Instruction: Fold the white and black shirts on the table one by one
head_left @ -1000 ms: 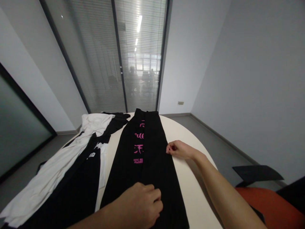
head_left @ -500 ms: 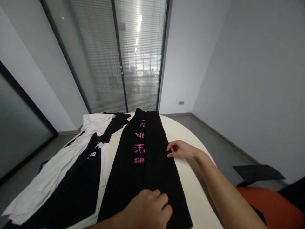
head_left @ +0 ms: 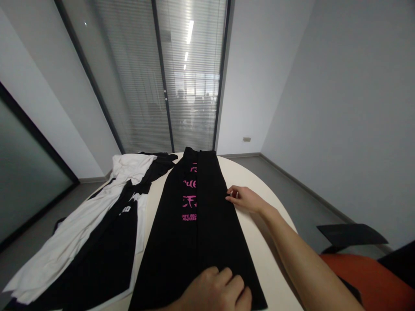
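Biggest stuff around me first: there's the plain side wall (head_left: pixel 350 95) on my right and the glass wall (head_left: pixel 139 77) ahead, with blinds and some lights showing through. The floor (head_left: pixel 308 211) is grey. Next down is the counter (head_left: pixel 253 179), pale with a rounded edge, and all the clothes are on it. There's a chair (head_left: pixel 359 276) off past its right side, orange seat, black armrest, only partly in view.

On the left half of the counter I've got a heap: a long white garment (head_left: pixel 78 229) lying rumpled over dark stuff, a dark garment (head_left: pixel 110 263) showing along its right side, and more dark cloth (head_left: pixel 158 166) bunched at the far end.

What I'm on is the black garment (head_left: pixel 171 259), laid out flat and lengthwise down the middle of the counter, just beside the heap. Its far end is up by the counter's far edge. A straight cloth edge runs down its middle.

My left grip (head_left: pixel 217 291) is on the near part, knuckles up, fingers curled under, so I can't tell if any fabric is caught in there. My right grip (head_left: pixel 244 199) is at the right edge, about halfway up, pretty loose, thumb and fingers parted a bit.

Small bits: pink print (head_left: pixel 189 201) cut off by that middle edge, a little wall plate (head_left: pixel 247 139) low down past the counter, and tiny white lettering (head_left: pixel 124 210) on the dark garment.
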The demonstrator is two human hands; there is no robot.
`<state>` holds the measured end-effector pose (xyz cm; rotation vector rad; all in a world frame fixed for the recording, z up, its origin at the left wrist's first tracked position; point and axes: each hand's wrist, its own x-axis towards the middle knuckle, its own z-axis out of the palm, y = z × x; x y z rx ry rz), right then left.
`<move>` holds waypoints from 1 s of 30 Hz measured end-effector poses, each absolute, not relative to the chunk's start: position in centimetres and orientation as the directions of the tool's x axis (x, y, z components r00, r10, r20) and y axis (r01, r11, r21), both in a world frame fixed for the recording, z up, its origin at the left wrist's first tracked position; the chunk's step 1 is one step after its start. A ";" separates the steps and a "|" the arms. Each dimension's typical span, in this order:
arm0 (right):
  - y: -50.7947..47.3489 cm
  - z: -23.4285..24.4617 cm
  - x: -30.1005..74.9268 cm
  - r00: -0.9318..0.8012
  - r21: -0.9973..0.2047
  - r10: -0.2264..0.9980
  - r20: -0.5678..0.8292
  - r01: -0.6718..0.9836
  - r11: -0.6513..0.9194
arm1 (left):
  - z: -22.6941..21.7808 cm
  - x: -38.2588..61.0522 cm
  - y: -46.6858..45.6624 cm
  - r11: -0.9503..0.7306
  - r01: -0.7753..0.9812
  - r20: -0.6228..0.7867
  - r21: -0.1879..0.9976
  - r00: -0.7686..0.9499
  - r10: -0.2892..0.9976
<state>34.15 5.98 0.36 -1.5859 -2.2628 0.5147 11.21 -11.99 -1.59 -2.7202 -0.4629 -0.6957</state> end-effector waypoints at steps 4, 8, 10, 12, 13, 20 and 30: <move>6.4 0.0 33.3 -0.231 -0.355 0.969 0.093 0.901 0.249 | -0.8 11.2 -12.0 -0.911 0.346 0.492 -0.225 0.847 0.200; 6.8 -0.4 32.9 -0.267 -0.310 0.959 0.099 0.907 0.285 | -0.4 11.4 -12.0 -0.907 0.352 0.528 -0.229 0.828 0.188; 6.9 -0.4 33.1 -0.276 -0.296 0.956 0.095 0.909 0.292 | -0.7 11.6 -12.0 -0.906 0.345 0.550 -0.245 0.819 0.163; 6.9 -0.3 33.5 -0.264 -0.297 0.961 0.086 0.913 0.278 | -0.9 11.6 -12.1 -0.900 0.355 0.600 -0.254 0.788 0.142; 6.9 -0.2 33.7 -0.251 -0.305 0.965 0.081 0.915 0.264 | -1.0 11.7 -12.1 -0.896 0.364 0.622 -0.255 0.771 0.136; 6.8 -0.2 34.1 -0.251 -0.391 0.954 0.166 0.871 0.297 | -1.1 11.8 -12.0 -0.888 0.389 0.629 -0.244 0.761 0.161; 7.1 -1.0 31.9 -0.356 -0.258 0.895 0.267 0.869 0.423 | -1.6 11.7 -12.0 -0.903 0.370 0.640 -0.221 0.753 0.151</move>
